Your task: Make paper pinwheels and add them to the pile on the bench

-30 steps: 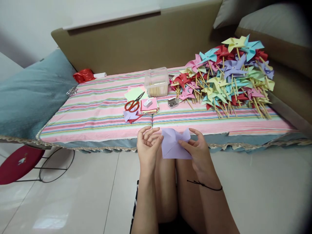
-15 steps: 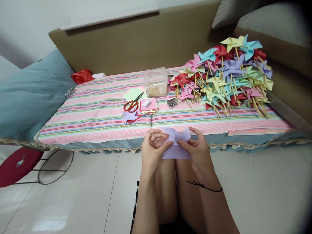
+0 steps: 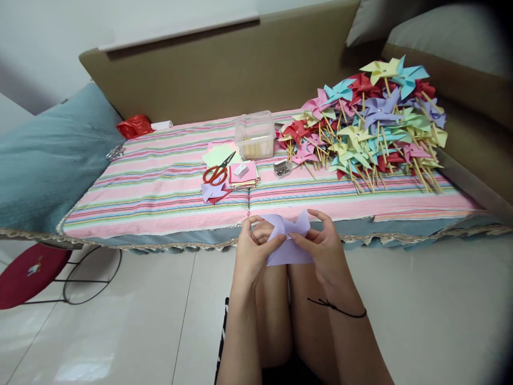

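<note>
A sheet of light purple paper [image 3: 289, 254], with its upper corners bent inward like a pinwheel, is held between both hands above my knees. My left hand [image 3: 253, 248] pinches it from the left, thumb pressed near the middle. From the right, my right hand [image 3: 320, 243] grips it too, its thumb close to the other thumb at the centre. Fingers behind the paper are partly hidden. Beyond the hands, orange-handled scissors [image 3: 216, 175] lie by a stack of coloured paper [image 3: 245, 179] and purple paper scraps [image 3: 213, 191].
Many finished paper pinwheels [image 3: 380, 109] on sticks are heaped at the right of the striped cloth [image 3: 160, 203]. A clear plastic box [image 3: 255, 133] of sticks and a small open box of pins [image 3: 282, 169] stand mid-seat. A red stool [image 3: 34, 275] is at lower left.
Both thumbs have pressed closer together at the paper's centre, and its upper corners are curled further in. The hands have barely shifted otherwise.
</note>
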### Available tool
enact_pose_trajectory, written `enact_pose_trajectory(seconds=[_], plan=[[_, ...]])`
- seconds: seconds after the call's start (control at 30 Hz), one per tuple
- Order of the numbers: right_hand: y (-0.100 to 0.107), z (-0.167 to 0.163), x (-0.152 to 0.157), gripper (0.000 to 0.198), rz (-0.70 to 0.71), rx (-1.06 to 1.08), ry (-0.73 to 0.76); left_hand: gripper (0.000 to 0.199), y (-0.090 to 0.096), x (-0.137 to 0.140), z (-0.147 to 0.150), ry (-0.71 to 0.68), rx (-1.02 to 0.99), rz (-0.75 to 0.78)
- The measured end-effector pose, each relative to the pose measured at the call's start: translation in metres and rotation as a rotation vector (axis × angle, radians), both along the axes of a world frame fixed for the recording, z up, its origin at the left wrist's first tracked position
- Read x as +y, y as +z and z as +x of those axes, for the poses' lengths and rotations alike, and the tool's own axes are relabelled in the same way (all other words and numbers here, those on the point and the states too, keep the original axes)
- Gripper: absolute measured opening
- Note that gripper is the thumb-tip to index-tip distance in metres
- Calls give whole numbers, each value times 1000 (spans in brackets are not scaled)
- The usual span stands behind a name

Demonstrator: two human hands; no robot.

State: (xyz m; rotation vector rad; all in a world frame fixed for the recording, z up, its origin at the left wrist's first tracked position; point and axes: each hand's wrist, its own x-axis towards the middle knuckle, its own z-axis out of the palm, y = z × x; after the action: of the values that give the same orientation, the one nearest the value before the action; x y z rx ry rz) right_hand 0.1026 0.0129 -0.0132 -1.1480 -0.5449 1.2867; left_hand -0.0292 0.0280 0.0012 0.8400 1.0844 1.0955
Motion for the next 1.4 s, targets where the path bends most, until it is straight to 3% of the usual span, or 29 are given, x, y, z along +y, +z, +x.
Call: enact_pose_trajectory(seconds=[0.33,0.63,0.9,1.2,1.4], plan=[[2,1,-1,81,-18,-15,31,57,-3,-1,1,2,40,8],[-5,-1,-1,81,50,-39,80,60,-5,0,4,125,18,-3],[-1,0,-1,88,16,-69,72,60,0,-2,0,30,7,-6],[-5,4,-5,78,42,-114,154,63,0,-2,-5,-31,78,-21],[0,10,-4,71,102,-101,212,66,-2,2,-7,127,24,-53]])
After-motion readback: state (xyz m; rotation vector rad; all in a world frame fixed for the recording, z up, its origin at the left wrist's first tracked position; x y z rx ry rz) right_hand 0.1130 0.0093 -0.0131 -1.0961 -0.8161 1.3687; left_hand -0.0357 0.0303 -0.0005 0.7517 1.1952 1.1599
